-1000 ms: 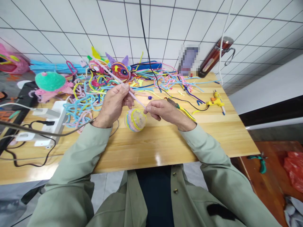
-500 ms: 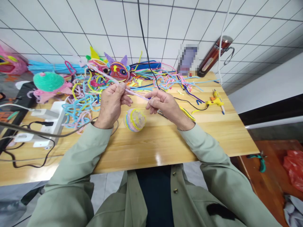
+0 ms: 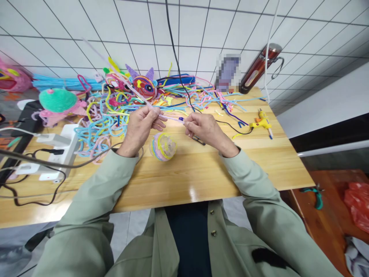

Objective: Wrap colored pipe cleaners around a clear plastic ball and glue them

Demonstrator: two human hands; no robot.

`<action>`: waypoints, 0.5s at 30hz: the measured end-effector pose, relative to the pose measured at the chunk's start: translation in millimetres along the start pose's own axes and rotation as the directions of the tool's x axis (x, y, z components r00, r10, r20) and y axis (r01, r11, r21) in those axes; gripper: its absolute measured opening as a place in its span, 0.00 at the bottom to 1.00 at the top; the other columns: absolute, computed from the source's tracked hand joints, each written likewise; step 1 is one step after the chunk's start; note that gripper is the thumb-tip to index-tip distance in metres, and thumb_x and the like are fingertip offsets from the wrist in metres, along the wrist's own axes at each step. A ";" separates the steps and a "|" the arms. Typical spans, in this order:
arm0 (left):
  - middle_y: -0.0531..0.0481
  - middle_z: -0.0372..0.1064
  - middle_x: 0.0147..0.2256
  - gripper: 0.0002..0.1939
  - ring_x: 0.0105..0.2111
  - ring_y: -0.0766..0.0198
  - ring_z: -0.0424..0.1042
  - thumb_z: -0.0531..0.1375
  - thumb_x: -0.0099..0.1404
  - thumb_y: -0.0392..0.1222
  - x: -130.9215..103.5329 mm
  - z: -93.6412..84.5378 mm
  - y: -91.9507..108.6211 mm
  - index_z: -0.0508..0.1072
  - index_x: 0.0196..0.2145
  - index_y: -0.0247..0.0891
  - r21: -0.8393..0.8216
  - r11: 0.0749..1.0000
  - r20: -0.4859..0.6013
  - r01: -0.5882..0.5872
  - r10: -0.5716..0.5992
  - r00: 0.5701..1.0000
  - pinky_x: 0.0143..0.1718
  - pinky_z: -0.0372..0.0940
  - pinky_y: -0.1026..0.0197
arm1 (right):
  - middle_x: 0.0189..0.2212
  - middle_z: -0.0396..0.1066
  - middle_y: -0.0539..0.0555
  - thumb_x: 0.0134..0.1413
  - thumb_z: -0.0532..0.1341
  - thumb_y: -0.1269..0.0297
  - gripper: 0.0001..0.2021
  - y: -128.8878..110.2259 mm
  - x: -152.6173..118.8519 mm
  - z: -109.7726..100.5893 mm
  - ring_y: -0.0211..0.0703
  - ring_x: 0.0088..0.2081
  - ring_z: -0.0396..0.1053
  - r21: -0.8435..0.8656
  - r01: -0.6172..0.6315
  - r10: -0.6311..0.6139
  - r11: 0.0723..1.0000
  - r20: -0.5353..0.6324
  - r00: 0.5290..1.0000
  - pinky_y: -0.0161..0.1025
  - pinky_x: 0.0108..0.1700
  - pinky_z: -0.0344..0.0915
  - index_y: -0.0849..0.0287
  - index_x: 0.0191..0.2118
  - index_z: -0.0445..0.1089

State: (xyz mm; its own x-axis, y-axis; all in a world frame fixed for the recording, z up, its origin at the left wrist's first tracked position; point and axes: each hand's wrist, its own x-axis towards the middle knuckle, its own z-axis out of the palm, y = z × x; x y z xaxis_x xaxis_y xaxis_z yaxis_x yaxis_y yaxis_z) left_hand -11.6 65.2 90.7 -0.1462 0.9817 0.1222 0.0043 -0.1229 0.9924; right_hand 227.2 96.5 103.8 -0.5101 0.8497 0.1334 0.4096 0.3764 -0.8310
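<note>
A pale lilac pipe cleaner (image 3: 134, 90) stretches between my hands, its long free end slanting up to the left in front of the wall. My left hand (image 3: 142, 129) pinches it between thumb and fingers. My right hand (image 3: 206, 130) has its fingers closed on the near end. Just below and between the hands, a round clear ball wrapped in yellow, pink and blue pipe cleaner (image 3: 163, 147) rests on the table, touched by neither hand. Behind my left hand stands a colourful figure with purple pointed ears (image 3: 145, 87).
Loose pipe cleaners (image 3: 98, 121) are heaped at the left and back of the wooden table (image 3: 178, 184). A power strip (image 3: 62, 154) with cables lies left. At the right are a yellow glue gun (image 3: 261, 122) and a red-brown flask (image 3: 259, 71). A green-and-pink figure (image 3: 59, 102) sits back left.
My right hand has moved slightly right. More of the pipe cleaner now reaches up and left beyond my left hand. The wrapped ball stays in place.
</note>
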 end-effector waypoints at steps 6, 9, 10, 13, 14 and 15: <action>0.47 0.83 0.32 0.18 0.24 0.67 0.79 0.73 0.68 0.52 -1.5 1.8 -0.1 0.77 0.32 0.36 -0.117 0.991 0.036 0.061 -0.057 0.998 0.25 0.75 0.68 | 0.30 0.80 0.48 0.67 0.64 0.58 0.10 1.9 1.5 3.9 0.35 0.27 0.76 0.274 0.000 0.006 0.962 -0.023 1.000 0.33 0.33 0.71 0.58 0.45 0.77; 0.48 0.82 0.32 0.15 0.23 0.68 0.78 0.73 0.67 0.49 -1.6 2.4 -0.1 0.76 0.33 0.36 -0.168 0.982 0.035 0.085 -0.081 0.996 0.24 0.74 0.69 | 0.37 0.82 0.50 0.64 0.70 0.54 0.17 2.8 3.1 9.8 0.36 0.31 0.78 0.399 0.053 -0.026 0.916 -0.073 0.997 0.35 0.37 0.75 0.58 0.52 0.76; 0.48 0.82 0.32 0.14 0.23 0.68 0.78 0.72 0.67 0.47 -1.8 2.7 0.4 0.76 0.33 0.36 -0.185 0.978 0.041 0.097 -0.091 0.995 0.24 0.74 0.69 | 0.38 0.82 0.51 0.62 0.72 0.53 0.18 3.3 3.5 11.8 0.37 0.32 0.79 0.410 0.075 -0.038 0.909 -0.098 0.994 0.36 0.39 0.77 0.58 0.52 0.77; 0.50 0.81 0.31 0.11 0.23 0.68 0.78 0.72 0.65 0.45 -3.1 3.9 3.1 0.77 0.34 0.36 -0.233 0.962 0.067 0.140 -0.127 0.990 0.25 0.76 0.68 | 0.40 0.84 0.52 0.62 0.73 0.49 0.19 6.0 4.3 17.5 0.38 0.34 0.81 0.407 0.128 -0.066 0.904 -0.164 0.984 0.37 0.41 0.79 0.58 0.50 0.80; 0.50 0.81 0.30 0.11 0.23 0.68 0.78 0.72 0.64 0.44 -3.8 4.5 4.3 0.77 0.34 0.36 -0.250 0.956 0.077 0.154 -0.138 0.987 0.25 0.76 0.68 | 0.40 0.85 0.52 0.63 0.73 0.47 0.19 7.3 4.6 19.1 0.38 0.34 0.81 0.410 0.148 -0.080 0.900 -0.178 0.981 0.37 0.41 0.79 0.57 0.49 0.81; 0.50 0.81 0.31 0.11 0.23 0.68 0.78 0.73 0.64 0.44 -4.5 5.1 5.4 0.77 0.34 0.35 -0.266 0.949 0.089 0.168 -0.150 0.985 0.25 0.76 0.67 | 0.40 0.86 0.53 0.64 0.72 0.46 0.19 8.8 4.8 20.5 0.38 0.34 0.81 0.417 0.170 -0.096 0.893 -0.191 0.977 0.37 0.39 0.79 0.57 0.49 0.82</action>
State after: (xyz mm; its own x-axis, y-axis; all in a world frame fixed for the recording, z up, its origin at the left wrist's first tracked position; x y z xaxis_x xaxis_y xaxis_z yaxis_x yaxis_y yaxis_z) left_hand -5.9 60.9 95.7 -0.0567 0.9980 -0.0268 -0.2840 0.0096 0.9588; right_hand 212.9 96.4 86.1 -0.3935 0.8642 0.3135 -0.0359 0.3263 -0.9446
